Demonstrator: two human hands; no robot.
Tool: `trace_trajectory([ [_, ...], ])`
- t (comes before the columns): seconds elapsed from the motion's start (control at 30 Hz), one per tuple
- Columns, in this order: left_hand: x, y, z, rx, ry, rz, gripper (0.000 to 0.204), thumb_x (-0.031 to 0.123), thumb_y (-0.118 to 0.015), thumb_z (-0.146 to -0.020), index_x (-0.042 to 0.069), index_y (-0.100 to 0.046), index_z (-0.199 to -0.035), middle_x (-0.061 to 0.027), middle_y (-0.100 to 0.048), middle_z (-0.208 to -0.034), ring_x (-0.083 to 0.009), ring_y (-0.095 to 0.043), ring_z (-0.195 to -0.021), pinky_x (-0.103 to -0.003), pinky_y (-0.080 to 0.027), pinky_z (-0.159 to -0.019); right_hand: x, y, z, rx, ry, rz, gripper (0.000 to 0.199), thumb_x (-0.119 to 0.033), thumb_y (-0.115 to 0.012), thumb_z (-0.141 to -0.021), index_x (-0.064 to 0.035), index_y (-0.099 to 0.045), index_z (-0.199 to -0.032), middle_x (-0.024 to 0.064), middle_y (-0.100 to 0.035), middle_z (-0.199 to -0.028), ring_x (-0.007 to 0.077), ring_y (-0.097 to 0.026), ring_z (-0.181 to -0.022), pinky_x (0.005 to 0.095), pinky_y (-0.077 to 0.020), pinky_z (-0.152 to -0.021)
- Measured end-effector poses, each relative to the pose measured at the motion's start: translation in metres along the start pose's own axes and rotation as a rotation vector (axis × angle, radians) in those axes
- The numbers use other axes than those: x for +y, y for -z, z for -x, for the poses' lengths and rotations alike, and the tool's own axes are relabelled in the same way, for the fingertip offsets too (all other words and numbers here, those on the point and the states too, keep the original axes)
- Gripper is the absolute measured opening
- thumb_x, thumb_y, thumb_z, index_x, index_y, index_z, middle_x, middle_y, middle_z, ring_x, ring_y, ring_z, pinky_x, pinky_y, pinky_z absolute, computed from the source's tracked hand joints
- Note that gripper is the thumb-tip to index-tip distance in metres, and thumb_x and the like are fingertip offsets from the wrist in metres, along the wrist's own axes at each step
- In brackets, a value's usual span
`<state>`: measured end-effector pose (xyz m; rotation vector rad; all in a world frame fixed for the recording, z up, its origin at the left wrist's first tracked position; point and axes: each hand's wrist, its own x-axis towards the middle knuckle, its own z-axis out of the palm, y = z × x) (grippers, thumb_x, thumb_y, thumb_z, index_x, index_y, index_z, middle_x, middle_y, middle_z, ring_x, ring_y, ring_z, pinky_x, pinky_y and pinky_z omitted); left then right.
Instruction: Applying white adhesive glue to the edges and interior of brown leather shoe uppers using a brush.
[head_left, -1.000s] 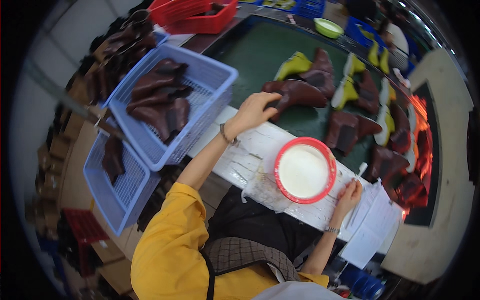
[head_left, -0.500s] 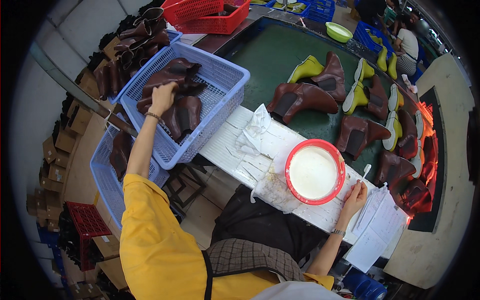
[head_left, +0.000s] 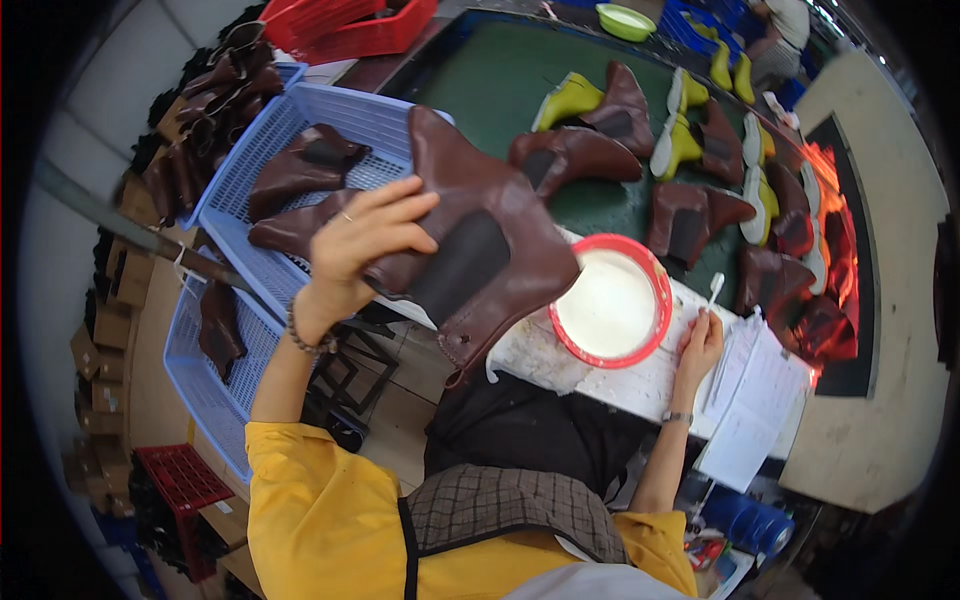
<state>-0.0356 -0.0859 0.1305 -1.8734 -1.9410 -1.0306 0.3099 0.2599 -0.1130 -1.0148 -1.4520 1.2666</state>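
My left hand (head_left: 362,250) grips a brown leather boot upper (head_left: 505,200) with a black elastic side panel, held tilted in the air between the blue basket and the bowl. Its lower end hangs over the near edge of the white board. Closed around the handle of a white toothbrush (head_left: 716,285), my right hand (head_left: 702,345) rests by the right side of a red bowl (head_left: 663,300), bristle end up. White liquid (head_left: 608,305) fills much of that bowl. Two more brown uppers (head_left: 300,170) lie in the blue basket (head_left: 222,215).
On the green surface (head_left: 490,60) stand brown uppers (head_left: 690,215) and yellow-green lasts (head_left: 675,145). An orange glow (head_left: 828,180) shines at the right. Paper sheets (head_left: 755,410) lie beside my right hand. A lower blue basket (head_left: 190,345) and a metal pole (head_left: 130,225) are at the left.
My left hand has lifted a boot upper out of the blue basket and brought it rightward, toward me. My right hand keeps the toothbrush beside the bowl. The whole view has shifted slightly.
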Motion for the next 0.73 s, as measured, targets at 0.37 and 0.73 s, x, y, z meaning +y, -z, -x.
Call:
trace_trajectory([
  [0.37, -0.045, -0.087, 0.075, -0.470, 0.418, 0.047, 0.036, -0.004, -0.060, -0.088, 0.005, -0.067, -0.122, -0.0202, -0.057, -0.142, -0.0403, -0.058, -0.125, -0.041, -0.050, -0.102, -0.114, -0.002, 0.034, -0.249, 0.302, 0.579, 0.012, -0.011, -0.076, -0.089, -0.0075, -0.078, -0.100, 0.0042, -0.064, -0.078, 0.0133, -0.059, -0.064, 0.0270, -0.0443, -0.059],
  [0.73, -0.020, -0.203, 0.021, -0.210, 0.887, -0.315, 0.134, 0.055, -0.087, -0.070, 0.009, -0.003, -0.164, -0.0336, -0.033, -0.153, -0.0454, -0.037, -0.138, -0.063, -0.034, -0.103, -0.150, -0.013, 0.056, -0.544, 0.292, 0.953, 0.012, -0.020, -0.079, -0.083, -0.0104, -0.078, -0.089, 0.0053, -0.071, -0.083, 0.0219, -0.073, -0.076, 0.0346, -0.0540, -0.066],
])
